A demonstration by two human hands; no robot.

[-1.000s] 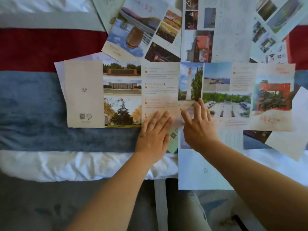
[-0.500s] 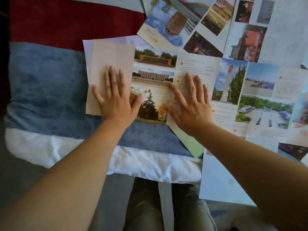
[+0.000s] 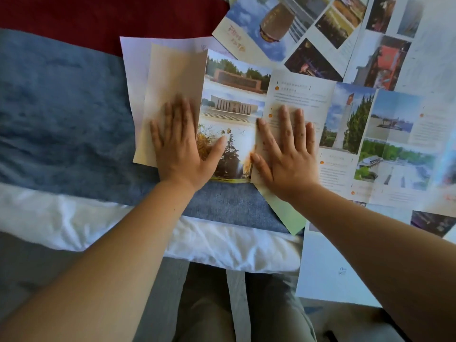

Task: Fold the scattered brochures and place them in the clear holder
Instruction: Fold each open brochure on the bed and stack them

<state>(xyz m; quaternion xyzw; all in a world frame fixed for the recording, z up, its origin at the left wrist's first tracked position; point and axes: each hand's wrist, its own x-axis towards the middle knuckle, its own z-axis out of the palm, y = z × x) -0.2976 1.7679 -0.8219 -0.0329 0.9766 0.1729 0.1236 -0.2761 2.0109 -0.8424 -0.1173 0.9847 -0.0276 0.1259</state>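
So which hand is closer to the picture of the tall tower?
Right. The right hand lies flat on the text panel, just left of the tower picture. The left hand presses the tan panel, much farther left.

A soft cover (image 3: 61,107) in dark red, blue and white bands; a grey surface (image 3: 29,262) below it; soft light.

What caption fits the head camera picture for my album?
The left hand and right hand press flat on a long brochure spread over a striped blanket, with more brochures scattered beside it.
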